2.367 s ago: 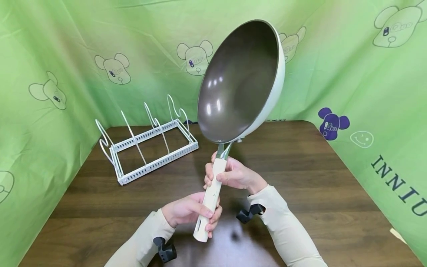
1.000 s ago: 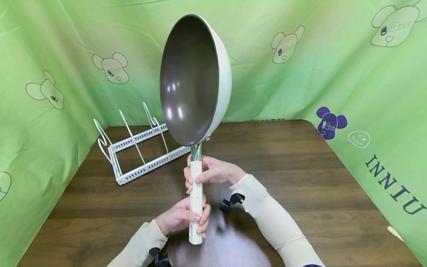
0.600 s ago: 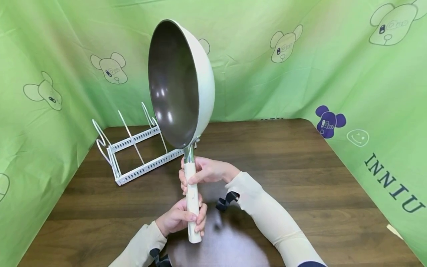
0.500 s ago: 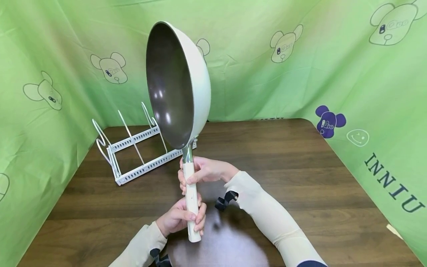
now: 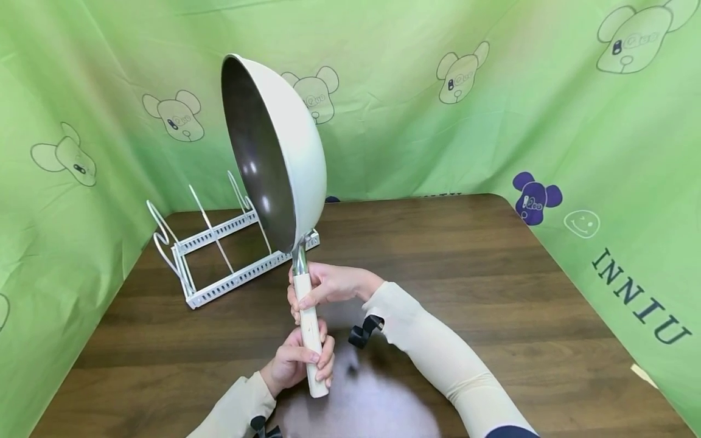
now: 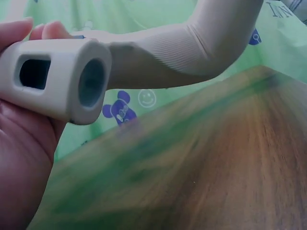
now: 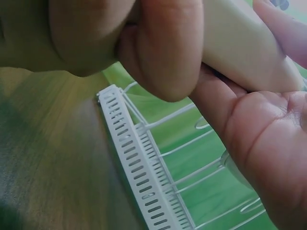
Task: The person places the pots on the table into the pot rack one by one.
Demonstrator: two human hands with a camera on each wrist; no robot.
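A wok [image 5: 301, 158] with a pale outside and dark inside is held up over the table, its bowl at the top and its opening facing left. My right hand [image 5: 336, 285] grips the upper part of its cream handle [image 5: 310, 331], just below the metal neck. Around the lower part curls my left hand [image 5: 290, 365], thumb lying across the front. The handle's slotted end [image 6: 53, 81] pokes out of the left hand [image 6: 21, 158] in the left wrist view. Behind the wok's bowl, a white wire rack [image 5: 241, 277] is partly hidden.
The rack stands on a brown wooden table [image 5: 465, 274], left of centre, with upright wire dividers. In the right wrist view the slotted rail [image 7: 129, 153] shows below the hands. A green printed curtain [image 5: 394, 140] surrounds the table's back and sides.
Both hands have carried the wok leftward and somewhat lower, to in front of the rack. The wok has turned, so more of its pale outside shows. Both grips stay on the handle.
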